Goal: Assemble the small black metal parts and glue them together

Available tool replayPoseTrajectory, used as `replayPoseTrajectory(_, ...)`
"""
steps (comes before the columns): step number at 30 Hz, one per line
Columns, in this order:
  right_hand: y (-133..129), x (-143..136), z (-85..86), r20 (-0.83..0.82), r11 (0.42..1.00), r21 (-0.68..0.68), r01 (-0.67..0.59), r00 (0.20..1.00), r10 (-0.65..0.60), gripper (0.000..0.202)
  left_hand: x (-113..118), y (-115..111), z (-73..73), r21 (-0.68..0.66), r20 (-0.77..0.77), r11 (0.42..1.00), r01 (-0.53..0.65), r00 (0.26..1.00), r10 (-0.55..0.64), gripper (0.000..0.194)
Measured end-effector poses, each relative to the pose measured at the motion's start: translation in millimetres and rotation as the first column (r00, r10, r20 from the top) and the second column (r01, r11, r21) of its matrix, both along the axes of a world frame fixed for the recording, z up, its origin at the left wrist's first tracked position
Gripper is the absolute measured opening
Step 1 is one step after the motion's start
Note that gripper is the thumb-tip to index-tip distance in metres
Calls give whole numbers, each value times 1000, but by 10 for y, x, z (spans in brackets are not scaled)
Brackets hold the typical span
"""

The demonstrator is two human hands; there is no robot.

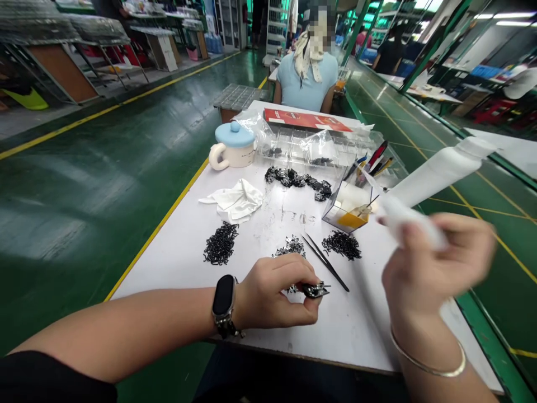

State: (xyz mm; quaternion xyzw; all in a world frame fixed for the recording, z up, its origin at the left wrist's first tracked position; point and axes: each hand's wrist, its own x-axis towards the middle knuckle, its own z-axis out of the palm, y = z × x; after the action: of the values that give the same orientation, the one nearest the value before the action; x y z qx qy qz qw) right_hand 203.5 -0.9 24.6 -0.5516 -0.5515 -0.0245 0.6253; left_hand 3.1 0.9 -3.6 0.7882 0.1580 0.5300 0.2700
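Observation:
My left hand [279, 291], with a dark watch on its wrist, pinches a small shiny black metal part [314, 289] over the front of the white table [268, 350]. Blurred by motion, my right hand [436, 268] is raised at the right and grips a translucent white object [413, 224], perhaps a small bottle. Just beyond my left hand lies a pile of silvery pieces [289, 246], partly hidden by it. Black tweezers [325, 262] rest beside that pile. Small black pieces form one heap at the left [221, 244] and another at the right [342, 244].
A white cloth [237, 201] and a lidded mug [235, 146] stand at the left. Farther back are a row of black parts [297, 180] and clear trays [293, 143]. A pen holder [348, 207] and a white cylinder [440, 170] are at the right. A person [306, 78] sits ahead.

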Motion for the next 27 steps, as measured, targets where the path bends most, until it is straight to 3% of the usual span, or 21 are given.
replayPoseTrajectory(2,204,-139,-64,33,980,-148,-133,990,140,25,-3,2,4,-7,4,1000,-4,1000,4,22)
replayPoseTrajectory(5,484,-301,-204,67,885,-390,-253,951,302,29,-7,2,11,-8,7,1000,-8,1000,8,22)
replayPoseTrajectory(11,980,-480,-498,192,816,-550,-178,924,331,27,-15,-1,23,24,24,999,-23,999,23,23)
replayPoseTrajectory(15,950,-455,-448,333,869,-482,-110,894,299,32,-24,3,5,33,35,999,-38,999,37,26)
replayPoseTrajectory(17,805,-346,-292,410,926,-372,-55,886,218,38,-25,8,-17,38,41,999,-35,999,34,28)
replayPoseTrajectory(20,559,-85,-18,476,983,-172,60,879,29,27,-25,21,-45,46,47,999,-28,999,26,28)
replayPoseTrajectory(23,419,188,108,471,980,-46,196,869,-152,35,-26,33,-51,39,43,999,-22,999,20,25)
replayPoseTrajectory(27,424,393,27,483,968,-87,234,860,-165,18,-27,39,-26,31,40,1000,-1,999,0,24)
